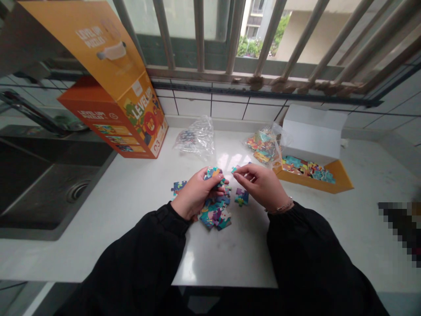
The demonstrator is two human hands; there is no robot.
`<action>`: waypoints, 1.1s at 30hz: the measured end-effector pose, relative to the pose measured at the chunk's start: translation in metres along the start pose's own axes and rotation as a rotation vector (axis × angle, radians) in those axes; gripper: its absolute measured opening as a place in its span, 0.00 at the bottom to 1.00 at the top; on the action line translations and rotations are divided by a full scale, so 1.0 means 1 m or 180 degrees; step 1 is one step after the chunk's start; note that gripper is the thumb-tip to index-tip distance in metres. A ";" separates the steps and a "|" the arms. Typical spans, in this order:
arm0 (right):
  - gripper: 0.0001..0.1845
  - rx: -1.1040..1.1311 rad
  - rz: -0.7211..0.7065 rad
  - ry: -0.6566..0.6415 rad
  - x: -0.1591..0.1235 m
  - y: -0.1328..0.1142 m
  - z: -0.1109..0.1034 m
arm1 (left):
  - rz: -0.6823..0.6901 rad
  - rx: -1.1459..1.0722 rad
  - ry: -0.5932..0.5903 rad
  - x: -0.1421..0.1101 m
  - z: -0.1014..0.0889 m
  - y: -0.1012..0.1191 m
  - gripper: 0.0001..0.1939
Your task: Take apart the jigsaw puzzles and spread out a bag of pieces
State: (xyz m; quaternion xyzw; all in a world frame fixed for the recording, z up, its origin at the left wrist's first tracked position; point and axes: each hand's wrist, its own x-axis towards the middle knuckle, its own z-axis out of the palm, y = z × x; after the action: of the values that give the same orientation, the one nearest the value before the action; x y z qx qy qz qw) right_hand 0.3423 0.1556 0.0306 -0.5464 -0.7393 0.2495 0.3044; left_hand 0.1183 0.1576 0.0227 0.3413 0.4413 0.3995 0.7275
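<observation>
Puzzle pieces (pixel 213 218) lie heaped on the counter (pixel 230 252). At the heap's far edge, the left hand (pixel 201 189) curls round a loose bunch (pixel 214 173); beyond the heap's right side, the right hand (pixel 259 182) brings thumb and forefinger nearly together by a small piece (pixel 234 169), pinched or not I cannot tell. Likely light, stiff, smooth card: best gripped by flat edges, sparing tabs.
</observation>
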 end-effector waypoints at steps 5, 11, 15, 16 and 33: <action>0.25 -0.0986 0.0210 -0.0943 -0.004 0.020 -0.015 | 0.0051 -0.0035 0.0370 0.002 0.001 0.005 0.08; 0.19 -0.1008 0.0224 -0.1358 -0.005 0.016 -0.013 | -0.0011 -0.0006 0.0347 0.002 0.002 0.004 0.08; 0.15 -0.0820 0.0024 -0.1514 -0.005 0.012 -0.011 | -0.0031 -0.0029 0.0243 0.002 0.001 0.003 0.09; 0.12 -0.0770 -0.0040 -0.1533 -0.005 0.011 -0.011 | -0.0039 -0.0055 0.0224 0.002 0.001 0.003 0.09; 0.17 -0.0164 0.0191 -0.1137 -0.006 0.012 -0.012 | -0.0060 -0.0257 0.0180 0.001 0.003 0.007 0.09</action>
State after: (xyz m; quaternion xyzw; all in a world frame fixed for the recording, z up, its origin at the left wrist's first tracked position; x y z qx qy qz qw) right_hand 0.3600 0.1531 0.0291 -0.5229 -0.7711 0.3325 0.1465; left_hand 0.1187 0.1610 0.0298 0.2960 0.4484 0.4196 0.7316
